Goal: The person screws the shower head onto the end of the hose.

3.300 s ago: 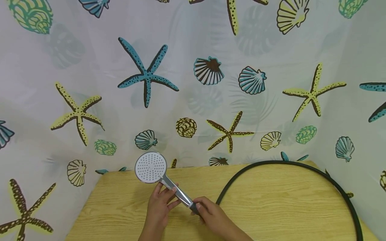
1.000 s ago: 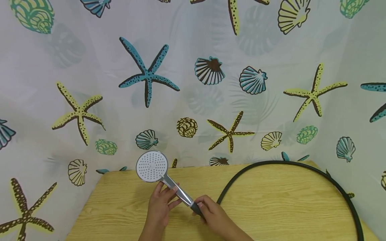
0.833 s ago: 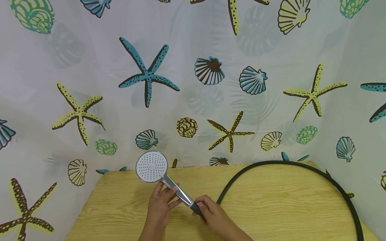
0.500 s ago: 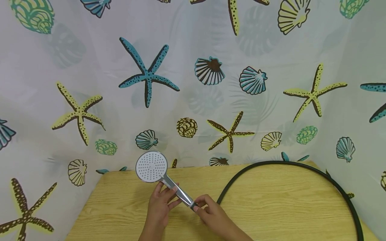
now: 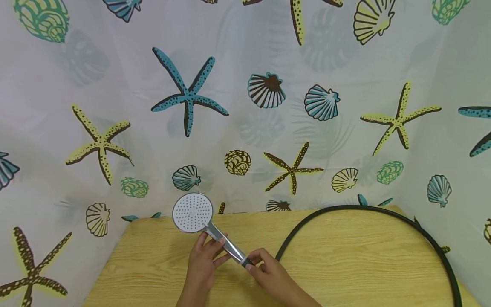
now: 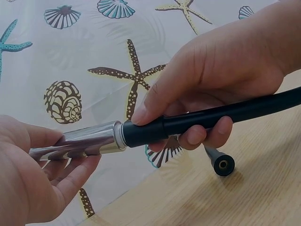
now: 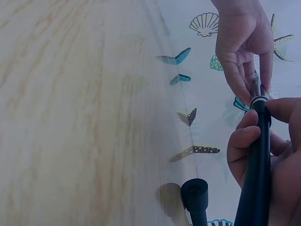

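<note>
A chrome shower head [image 5: 192, 212] with a white dotted face tilts to the upper left above the table. My left hand [image 5: 202, 265] holds its silver handle [image 6: 91, 141] from beneath, thumb on one side and fingers on the other. At the handle's lower end my right hand [image 5: 270, 273] grips the black end fitting [image 6: 143, 133] of a hose [image 6: 254, 110], thumb on top and fingers curled below. A narrow pale ring shows between handle and fitting. How far the fitting is seated, I cannot tell.
The black hose [image 5: 356, 207] arcs over the right side of the wooden table [image 5: 345, 256]. Its loose end [image 6: 223, 165], with a brass-coloured centre, lies near the hands. A shell-and-starfish curtain [image 5: 238, 55] surrounds the table at the back and sides.
My right thumb and fingers have shifted their grip round the black fitting, the thumb now nearer its front side. The left hand and shower head have stayed nearly still.
</note>
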Demonstrator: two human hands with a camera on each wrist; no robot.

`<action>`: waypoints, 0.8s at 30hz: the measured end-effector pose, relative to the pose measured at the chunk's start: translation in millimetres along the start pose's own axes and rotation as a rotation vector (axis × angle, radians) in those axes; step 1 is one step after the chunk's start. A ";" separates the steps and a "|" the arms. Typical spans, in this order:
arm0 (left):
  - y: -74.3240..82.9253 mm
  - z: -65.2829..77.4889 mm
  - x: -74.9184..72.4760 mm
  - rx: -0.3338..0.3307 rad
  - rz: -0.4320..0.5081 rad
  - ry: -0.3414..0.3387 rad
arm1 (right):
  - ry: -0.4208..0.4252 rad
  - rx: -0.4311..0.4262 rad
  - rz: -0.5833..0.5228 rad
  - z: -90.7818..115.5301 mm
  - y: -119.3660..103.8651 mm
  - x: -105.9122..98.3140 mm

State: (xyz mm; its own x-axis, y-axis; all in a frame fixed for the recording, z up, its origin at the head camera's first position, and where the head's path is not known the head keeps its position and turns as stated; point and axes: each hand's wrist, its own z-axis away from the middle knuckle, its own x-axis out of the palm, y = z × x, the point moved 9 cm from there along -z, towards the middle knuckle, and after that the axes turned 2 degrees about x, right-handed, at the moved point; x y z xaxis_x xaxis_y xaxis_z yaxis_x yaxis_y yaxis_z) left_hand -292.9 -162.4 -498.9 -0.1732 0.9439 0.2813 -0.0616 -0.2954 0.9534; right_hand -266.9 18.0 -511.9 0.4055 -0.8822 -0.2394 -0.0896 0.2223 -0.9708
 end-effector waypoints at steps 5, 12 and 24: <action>-0.9 -0.6 -0.8 -0.002 -0.013 0.001 | -0.004 -0.006 0.001 0.9 -1.6 0.5; -0.4 -0.5 -0.9 -0.002 -0.016 0.004 | -0.026 -0.049 0.002 3.1 -6.0 1.6; 0.9 0.8 0.0 -0.002 -0.022 0.006 | -0.019 -0.022 -0.005 2.2 -4.1 0.5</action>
State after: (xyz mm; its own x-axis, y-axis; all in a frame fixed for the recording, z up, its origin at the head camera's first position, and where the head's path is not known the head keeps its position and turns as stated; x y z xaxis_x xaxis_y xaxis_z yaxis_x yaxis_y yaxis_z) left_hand -292.2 -162.5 -497.9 -0.1782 0.9492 0.2592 -0.0680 -0.2747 0.9591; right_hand -264.3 17.5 -508.0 0.4228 -0.8754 -0.2346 -0.1072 0.2088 -0.9721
